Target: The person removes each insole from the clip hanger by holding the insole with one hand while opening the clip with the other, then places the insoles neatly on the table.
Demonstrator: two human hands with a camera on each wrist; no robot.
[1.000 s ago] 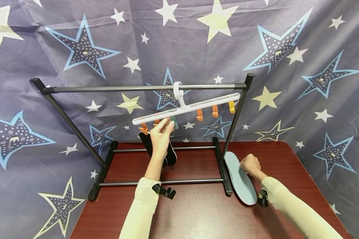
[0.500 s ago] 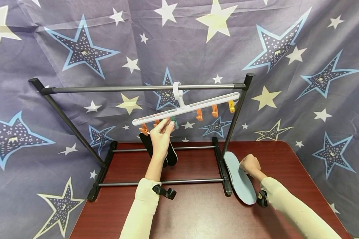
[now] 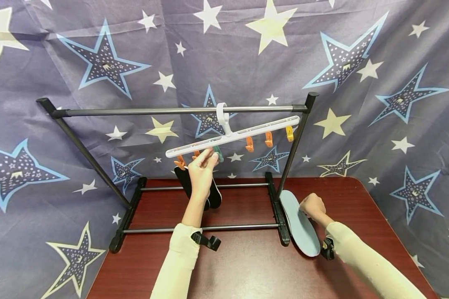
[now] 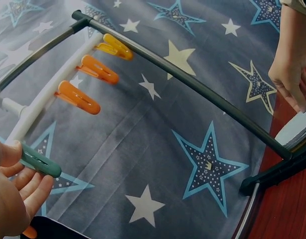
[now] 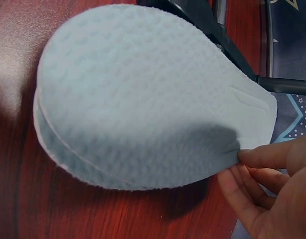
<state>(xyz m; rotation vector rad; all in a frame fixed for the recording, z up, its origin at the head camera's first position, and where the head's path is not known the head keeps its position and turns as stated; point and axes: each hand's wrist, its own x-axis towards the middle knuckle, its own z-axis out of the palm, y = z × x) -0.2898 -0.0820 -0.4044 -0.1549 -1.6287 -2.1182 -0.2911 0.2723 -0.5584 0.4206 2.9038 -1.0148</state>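
A white clip hanger [image 3: 232,136] hangs tilted from the rack's top bar, its left end lower. My left hand [image 3: 201,170] pinches the green clothespin [image 4: 41,162] under the hanger's middle, thumb on one side and fingers on the other. Black insoles [image 3: 214,195] hang behind that hand and forearm, partly hidden by them. At the right, my right hand [image 3: 313,206] pinches the side edge of a light blue insole [image 5: 143,94] between thumb and fingers. A second layer [image 5: 83,167] shows beneath it in the right wrist view, likely another insole.
The black metal rack [image 3: 164,111] stands on the reddish-brown table [image 3: 243,265], with its right foot [image 3: 284,228] beside the light blue insole. Orange clothespins [image 3: 249,143] and a yellow one [image 3: 289,133] hang from the hanger. A star-patterned cloth [image 3: 359,104] covers the back.
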